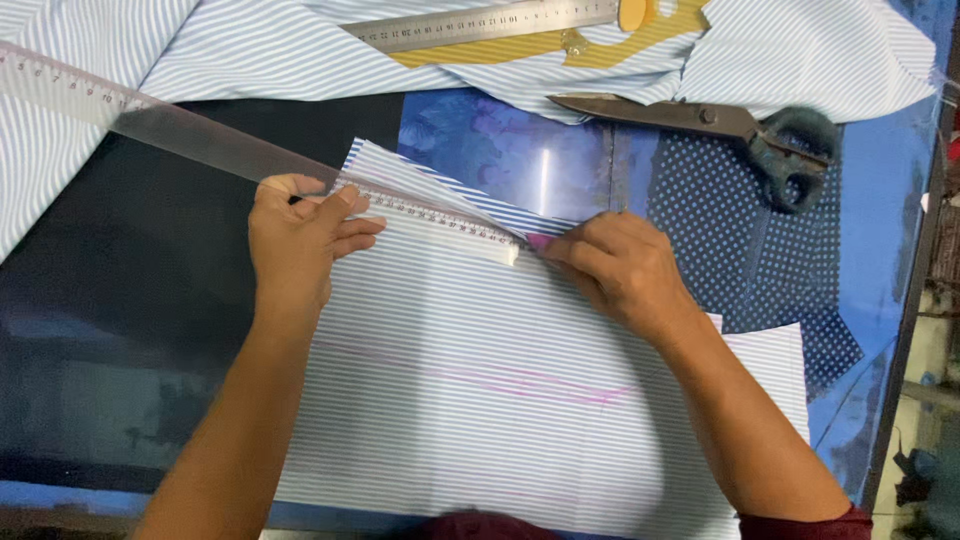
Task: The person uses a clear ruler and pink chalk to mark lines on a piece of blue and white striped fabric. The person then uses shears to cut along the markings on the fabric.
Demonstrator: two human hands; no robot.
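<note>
A piece of blue-and-white striped fabric [480, 400] lies flat in front of me, with faint pink drawn lines across it. A long clear plastic ruler [200, 140] runs slantwise from the upper left onto the fabric's top edge. My left hand [300, 240] presses the ruler down onto the cloth, fingers curled over it. My right hand [620, 270] rests on the fabric at the ruler's right end, pinching a small pink marking chalk [540, 241] against the ruler's tip.
Large dark-handled scissors [730, 130] lie at the upper right on blue dotted cloth [740, 230]. A steel ruler [480, 25] and a yellow curved template [600, 40] rest on more striped fabric [80, 60] at the top. The table edge runs down the right.
</note>
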